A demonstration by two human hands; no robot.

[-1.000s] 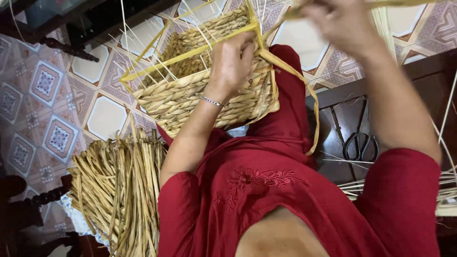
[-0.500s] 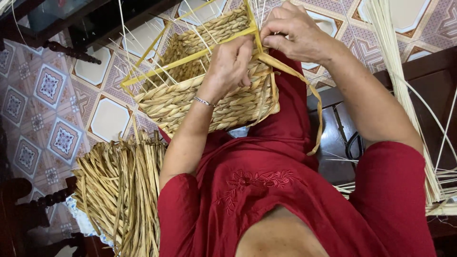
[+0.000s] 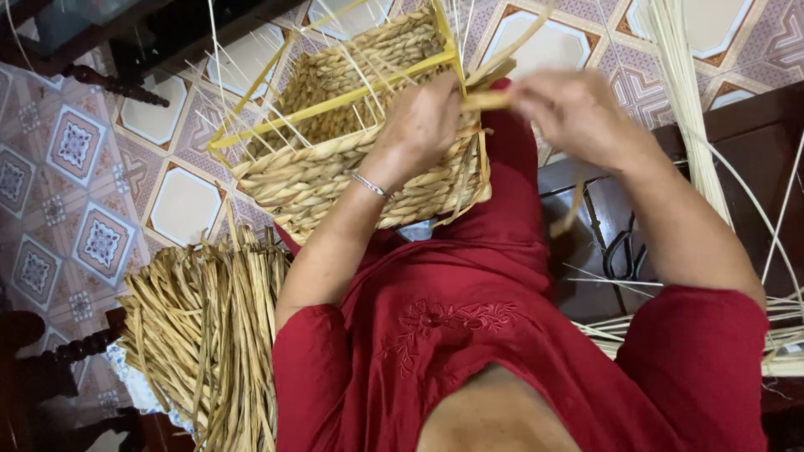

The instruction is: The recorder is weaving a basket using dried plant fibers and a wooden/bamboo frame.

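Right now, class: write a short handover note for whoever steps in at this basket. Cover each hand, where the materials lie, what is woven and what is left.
Left hand: pressed on the woven basket at its near rim, on the lap.
Right hand: pinching a flat straw strand at the basket's corner; blurred.
Materials: bundle of dried strands on the floor; scissors on the dark bench.
Done: side walls woven.
Left: thin spokes and yellow frame above the rim remain bare.

Both hands point(image 3: 502, 117) grip a strand point(image 3: 490, 100) at the woven basket point(image 3: 335, 167).

Half-woven straw basket point(image 3: 335, 159), tilted on lap
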